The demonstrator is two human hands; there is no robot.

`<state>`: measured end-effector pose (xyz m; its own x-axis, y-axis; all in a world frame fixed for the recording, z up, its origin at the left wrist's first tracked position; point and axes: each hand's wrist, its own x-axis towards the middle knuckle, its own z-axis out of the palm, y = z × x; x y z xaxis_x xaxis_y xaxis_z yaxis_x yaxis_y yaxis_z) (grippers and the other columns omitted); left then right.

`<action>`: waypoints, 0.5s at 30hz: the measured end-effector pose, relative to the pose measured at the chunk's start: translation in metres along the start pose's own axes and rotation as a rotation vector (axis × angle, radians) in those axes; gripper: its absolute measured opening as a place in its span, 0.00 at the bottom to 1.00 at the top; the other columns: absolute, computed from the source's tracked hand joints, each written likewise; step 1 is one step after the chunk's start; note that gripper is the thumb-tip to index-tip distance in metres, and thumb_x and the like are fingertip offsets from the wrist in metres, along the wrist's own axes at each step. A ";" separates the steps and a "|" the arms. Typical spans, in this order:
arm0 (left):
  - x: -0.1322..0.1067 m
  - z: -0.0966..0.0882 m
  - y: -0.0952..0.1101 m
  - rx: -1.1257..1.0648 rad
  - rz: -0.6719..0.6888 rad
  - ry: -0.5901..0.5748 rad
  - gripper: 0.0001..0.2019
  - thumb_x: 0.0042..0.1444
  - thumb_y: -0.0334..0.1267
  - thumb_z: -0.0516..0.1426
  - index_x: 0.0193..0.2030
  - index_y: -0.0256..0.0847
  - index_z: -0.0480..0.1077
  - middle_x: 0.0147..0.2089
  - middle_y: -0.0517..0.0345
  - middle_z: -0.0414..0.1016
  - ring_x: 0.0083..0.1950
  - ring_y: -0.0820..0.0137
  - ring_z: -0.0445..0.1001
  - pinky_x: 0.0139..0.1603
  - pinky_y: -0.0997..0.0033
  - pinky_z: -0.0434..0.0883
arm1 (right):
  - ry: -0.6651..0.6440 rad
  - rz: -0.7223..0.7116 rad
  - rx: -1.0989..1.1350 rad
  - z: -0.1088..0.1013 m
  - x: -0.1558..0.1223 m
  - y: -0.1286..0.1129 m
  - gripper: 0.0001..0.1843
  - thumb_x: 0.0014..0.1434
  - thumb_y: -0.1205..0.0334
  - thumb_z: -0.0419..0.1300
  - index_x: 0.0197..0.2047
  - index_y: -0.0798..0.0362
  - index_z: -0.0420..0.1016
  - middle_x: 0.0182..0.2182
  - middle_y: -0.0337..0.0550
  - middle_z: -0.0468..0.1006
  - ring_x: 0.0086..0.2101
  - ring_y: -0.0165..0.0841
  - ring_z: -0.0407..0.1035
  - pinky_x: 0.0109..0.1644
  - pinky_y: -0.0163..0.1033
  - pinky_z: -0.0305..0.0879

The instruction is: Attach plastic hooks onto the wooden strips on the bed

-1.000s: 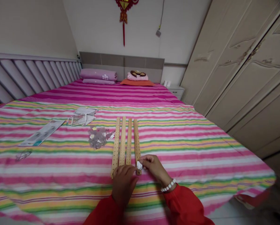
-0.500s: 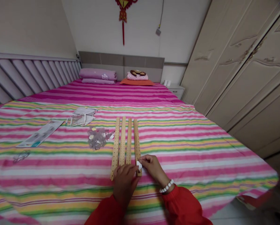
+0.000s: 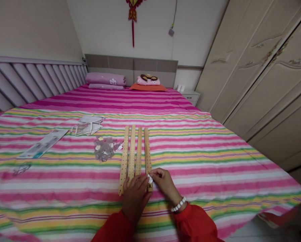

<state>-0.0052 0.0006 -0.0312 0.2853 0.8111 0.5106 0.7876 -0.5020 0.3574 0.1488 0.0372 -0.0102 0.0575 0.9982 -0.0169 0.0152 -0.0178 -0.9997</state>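
Note:
Several pale wooden strips with rows of small holes lie side by side on the bed, pointing away from me. Over the near ends of the left and middle strips sits my left hand (image 3: 135,193), its index finger and thumb closed at the near end of the rightmost wooden strip (image 3: 148,151). A small white piece (image 3: 150,179) with a dark metal-looking bit at its lower edge rests over that strip near its end. My right hand (image 3: 164,181), with a white bead bracelet at the wrist, pinches the piece's right edge. The left fingertips meet it from the other side.
Left of the strips lies a pile of small clear packets (image 3: 106,149). Farther left are a long clear package (image 3: 44,144), folded white packaging (image 3: 90,126) and a thin wire-like bundle (image 3: 22,168). A striped sheet (image 3: 210,158) covers the bed; a wardrobe (image 3: 266,74) stands at right.
Both hands stay at the near end of the rightmost strip. The white piece has turned slightly and shows a rounder face. The view has shifted a little.

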 end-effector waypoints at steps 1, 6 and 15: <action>0.000 0.001 0.000 -0.005 -0.006 -0.001 0.18 0.52 0.37 0.58 0.52 0.50 0.71 0.50 0.54 0.77 0.55 0.59 0.69 0.63 0.52 0.48 | 0.010 -0.003 0.009 0.001 -0.001 0.001 0.13 0.43 0.52 0.67 0.25 0.55 0.77 0.21 0.39 0.76 0.24 0.31 0.65 0.30 0.37 0.61; 0.004 -0.004 0.001 0.011 0.006 -0.064 0.18 0.51 0.36 0.59 0.51 0.49 0.71 0.50 0.52 0.77 0.55 0.57 0.70 0.64 0.48 0.47 | 0.073 -0.010 0.044 0.005 -0.004 0.005 0.15 0.42 0.51 0.68 0.25 0.53 0.72 0.18 0.34 0.70 0.22 0.28 0.61 0.26 0.35 0.58; 0.010 -0.005 0.003 0.038 0.060 -0.129 0.16 0.51 0.34 0.59 0.48 0.46 0.72 0.50 0.51 0.77 0.57 0.55 0.69 0.66 0.40 0.40 | 0.134 0.030 0.095 0.010 -0.017 0.011 0.14 0.43 0.53 0.66 0.29 0.54 0.70 0.19 0.34 0.69 0.21 0.28 0.61 0.27 0.35 0.59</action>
<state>-0.0026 0.0061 -0.0211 0.3989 0.8129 0.4243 0.7863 -0.5413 0.2979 0.1378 0.0202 -0.0208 0.1888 0.9807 -0.0510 -0.0826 -0.0358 -0.9959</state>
